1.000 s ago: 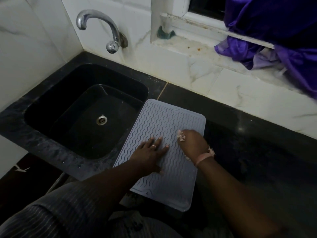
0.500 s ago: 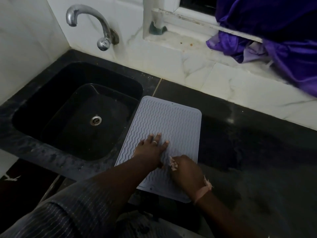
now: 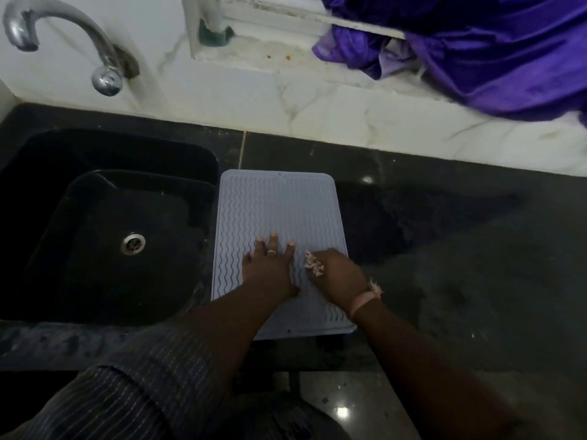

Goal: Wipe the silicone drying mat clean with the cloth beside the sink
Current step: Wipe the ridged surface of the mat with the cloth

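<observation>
Wiping is the step we judge to be in hand: our right hand (image 3: 338, 276) is clenched around a small pale cloth (image 3: 313, 264), only a scrap of which shows past the knuckles, and presses it on the right side of the silicone drying mat (image 3: 279, 211). Our left hand (image 3: 268, 268) lies flat and released, fingers spread, pinning the mat near its middle. The mat sits lengthwise on the dark countertop (image 3: 460, 249), just right of the black sink (image 3: 108, 236), its near edge at the counter's front. Next, we think, the cloth needs passes over the far half and the left strip, following the wavy ridges while the mat is held down. The counter looks damp and glossy. A tap (image 3: 63, 42) juts from the white tiled wall (image 3: 317, 106), and purple fabric (image 3: 492, 49) spills off the far right ledge.
</observation>
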`<control>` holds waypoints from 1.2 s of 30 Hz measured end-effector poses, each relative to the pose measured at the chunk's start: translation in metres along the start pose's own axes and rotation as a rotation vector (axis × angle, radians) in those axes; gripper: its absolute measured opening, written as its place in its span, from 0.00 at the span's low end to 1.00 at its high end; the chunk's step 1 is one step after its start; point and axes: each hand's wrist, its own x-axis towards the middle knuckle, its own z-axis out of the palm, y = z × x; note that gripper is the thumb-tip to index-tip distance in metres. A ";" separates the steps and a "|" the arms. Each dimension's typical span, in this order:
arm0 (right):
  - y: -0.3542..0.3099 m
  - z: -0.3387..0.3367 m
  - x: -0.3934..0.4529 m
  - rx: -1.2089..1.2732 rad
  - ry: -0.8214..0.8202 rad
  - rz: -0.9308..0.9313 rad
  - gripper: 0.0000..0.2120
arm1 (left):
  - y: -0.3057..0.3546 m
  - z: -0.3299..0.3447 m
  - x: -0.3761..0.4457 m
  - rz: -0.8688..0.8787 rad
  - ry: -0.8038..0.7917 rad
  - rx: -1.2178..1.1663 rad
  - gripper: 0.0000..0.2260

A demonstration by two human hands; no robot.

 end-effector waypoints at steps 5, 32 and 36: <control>-0.009 0.009 -0.020 -0.137 -0.011 -0.019 0.08 | 0.003 -0.003 0.003 -0.027 -0.066 -0.004 0.52; 0.034 -0.009 -0.061 0.121 -0.326 -0.006 0.10 | 0.019 0.017 -0.016 0.030 -0.067 -0.017 0.56; 0.025 -0.012 -0.056 -0.051 -0.205 -0.029 0.13 | 0.019 0.016 -0.018 0.046 -0.044 -0.010 0.57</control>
